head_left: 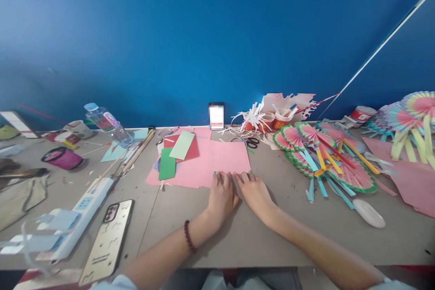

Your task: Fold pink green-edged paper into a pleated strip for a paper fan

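Observation:
A pink sheet of paper [228, 156] lies on the table in front of me, with a thin green strip showing along its near edge. My left hand [222, 192] is closed at that edge, its fingers bent over the paper and a dark bead bracelet on the wrist. Close beside it, my right hand [253, 190] holds the same edge, fingertips pressed on the paper. The thumbs are partly hidden. More pink paper [195, 176] spreads to the left, bearing a green piece [167, 164], a pale green piece [182, 145] and a red piece [193, 147].
Folded paper fans [316, 136] with coloured strips lie at right near a white oval object [369, 213]. Scissors [252, 142] rest behind the sheet. A phone [216, 116] leans on the blue wall. Leftward are a bottle [108, 122], a power strip [83, 217] and another phone [108, 242].

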Tool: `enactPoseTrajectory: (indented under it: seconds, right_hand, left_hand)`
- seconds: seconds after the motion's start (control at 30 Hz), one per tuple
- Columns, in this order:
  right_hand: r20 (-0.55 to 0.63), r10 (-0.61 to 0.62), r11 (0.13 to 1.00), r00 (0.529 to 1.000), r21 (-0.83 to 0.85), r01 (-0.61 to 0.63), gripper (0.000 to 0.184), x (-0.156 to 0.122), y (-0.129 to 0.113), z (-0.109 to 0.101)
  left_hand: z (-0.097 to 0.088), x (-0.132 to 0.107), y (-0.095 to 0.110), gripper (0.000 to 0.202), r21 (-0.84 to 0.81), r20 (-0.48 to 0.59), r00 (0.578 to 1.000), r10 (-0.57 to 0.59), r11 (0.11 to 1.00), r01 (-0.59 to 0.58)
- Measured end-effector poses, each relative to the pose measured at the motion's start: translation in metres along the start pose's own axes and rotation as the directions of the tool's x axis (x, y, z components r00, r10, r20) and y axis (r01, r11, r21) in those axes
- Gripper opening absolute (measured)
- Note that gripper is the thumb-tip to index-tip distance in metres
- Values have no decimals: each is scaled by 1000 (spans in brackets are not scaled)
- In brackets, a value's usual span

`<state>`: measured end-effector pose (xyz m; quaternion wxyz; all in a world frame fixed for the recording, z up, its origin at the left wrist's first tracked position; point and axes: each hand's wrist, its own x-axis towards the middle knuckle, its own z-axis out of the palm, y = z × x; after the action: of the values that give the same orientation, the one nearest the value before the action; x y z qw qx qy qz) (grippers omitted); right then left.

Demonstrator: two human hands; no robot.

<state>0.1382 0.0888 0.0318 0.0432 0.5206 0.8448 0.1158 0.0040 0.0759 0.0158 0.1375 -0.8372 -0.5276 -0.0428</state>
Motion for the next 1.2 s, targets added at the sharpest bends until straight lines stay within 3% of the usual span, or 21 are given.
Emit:
enactPoseTrajectory:
  seconds: [0.27, 0.43, 0.77, 1.0, 1.2]
  right_hand:
    - [-62, -4, 1000, 998, -8, 4, 44, -2, 1, 7]
    - [-57, -8, 1000, 998, 15, 9, 45, -2, 2, 8]
    - [-44, -3, 999, 999, 54, 6, 45, -1, 5, 5]
    - [-5, 52, 980, 999, 195, -50, 28, 5, 26, -2]
    - [-9, 74, 944, 997, 323, -67, 28, 9, 40, 6]
  left_hand:
    - [0, -1, 1, 56, -14, 27, 999, -42, 999, 42]
    - [-1, -2, 0, 54, -79, -6, 998, -58, 995, 57]
    - [-7, -2, -3, 47, -47, 16, 995, -99, 994, 100]
    - [2, 7, -28, 27, -111, 14, 999, -50, 993, 51]
    - [14, 17, -54, 17, -237, -31, 999, -19, 971, 11]
